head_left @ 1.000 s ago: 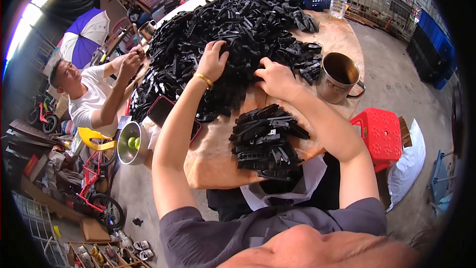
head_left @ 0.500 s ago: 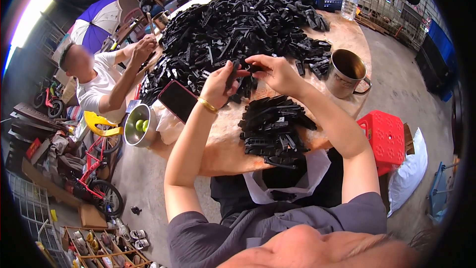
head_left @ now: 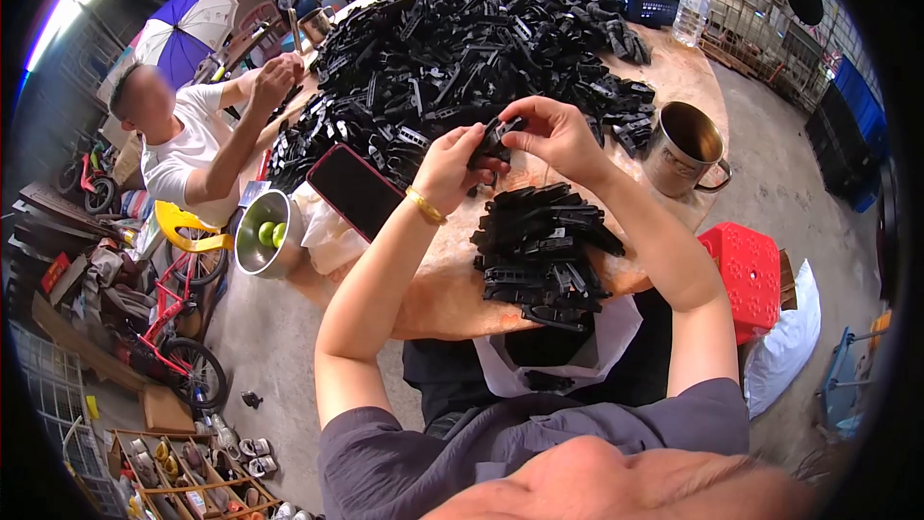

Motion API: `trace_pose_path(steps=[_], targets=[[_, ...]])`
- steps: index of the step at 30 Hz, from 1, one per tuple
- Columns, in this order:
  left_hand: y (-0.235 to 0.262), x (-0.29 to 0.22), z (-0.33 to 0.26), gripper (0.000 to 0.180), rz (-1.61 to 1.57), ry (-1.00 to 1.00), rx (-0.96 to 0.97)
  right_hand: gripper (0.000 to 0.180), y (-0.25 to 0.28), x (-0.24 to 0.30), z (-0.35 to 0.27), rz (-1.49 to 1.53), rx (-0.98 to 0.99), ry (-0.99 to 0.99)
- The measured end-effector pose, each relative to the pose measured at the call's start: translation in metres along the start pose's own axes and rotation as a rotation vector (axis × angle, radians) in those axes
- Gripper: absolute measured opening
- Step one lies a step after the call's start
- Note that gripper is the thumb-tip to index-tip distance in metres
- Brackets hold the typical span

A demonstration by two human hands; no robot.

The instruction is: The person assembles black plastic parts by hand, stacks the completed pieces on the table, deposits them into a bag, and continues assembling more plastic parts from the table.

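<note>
Over the table's middle, my left hand (head_left: 454, 166) is closed round a black plastic part (head_left: 495, 142). My right hand (head_left: 558, 138) pinches at the upper end of that part, its fingertips meeting the left ones. Whether the right fingers hold a second small piece is too small to tell. Just beyond both hands rises a big heap of similar black plastic parts (head_left: 462, 48). Nearer to me, below my right hand, a smaller stack of black parts (head_left: 544, 255) lies in rough rows at the table edge. A white bag (head_left: 616, 337) hangs open at my lap beneath it.
A smartphone (head_left: 354, 193) and a steel bowl (head_left: 252, 248) with green fruit (head_left: 272, 234) lie left. A steel mug (head_left: 664, 173) stands right, near a red stool (head_left: 743, 279). Across the left side, a person (head_left: 183, 140) works with raised hands. A blue basket (head_left: 630, 0) stands far right.
My hands have come together: the right fingers, apart from the left hand before, now touch the part it holds. The view has shifted slightly.
</note>
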State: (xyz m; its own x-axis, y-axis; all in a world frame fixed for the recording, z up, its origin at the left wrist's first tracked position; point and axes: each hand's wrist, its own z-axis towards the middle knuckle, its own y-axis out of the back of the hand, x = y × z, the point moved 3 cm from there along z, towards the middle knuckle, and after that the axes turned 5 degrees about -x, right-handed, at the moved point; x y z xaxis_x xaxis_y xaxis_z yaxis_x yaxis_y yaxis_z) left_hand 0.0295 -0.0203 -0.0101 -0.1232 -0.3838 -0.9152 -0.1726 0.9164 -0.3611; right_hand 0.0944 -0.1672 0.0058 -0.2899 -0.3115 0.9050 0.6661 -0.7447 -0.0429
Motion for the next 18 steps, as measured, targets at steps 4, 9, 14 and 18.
trace_pose_path(steps=[4,9,14,18], targets=[[0.001,0.003,0.002,0.026,0.017,-0.032,-0.018,0.02,-0.007,0.0,-0.004,-0.115,-0.041,0.013],[-0.008,0.0,-0.004,0.028,0.1,-0.15,-0.031,0.018,-0.004,-0.002,-0.003,-0.098,-0.084,0.026],[-0.021,-0.003,-0.012,0.03,0.152,-0.325,0.066,0.017,-0.004,-0.004,-0.003,0.03,-0.1,-0.032],[-0.017,-0.011,-0.012,0.03,0.403,-0.414,0.112,0.024,0.005,-0.01,-0.001,-0.128,-0.108,0.071]])
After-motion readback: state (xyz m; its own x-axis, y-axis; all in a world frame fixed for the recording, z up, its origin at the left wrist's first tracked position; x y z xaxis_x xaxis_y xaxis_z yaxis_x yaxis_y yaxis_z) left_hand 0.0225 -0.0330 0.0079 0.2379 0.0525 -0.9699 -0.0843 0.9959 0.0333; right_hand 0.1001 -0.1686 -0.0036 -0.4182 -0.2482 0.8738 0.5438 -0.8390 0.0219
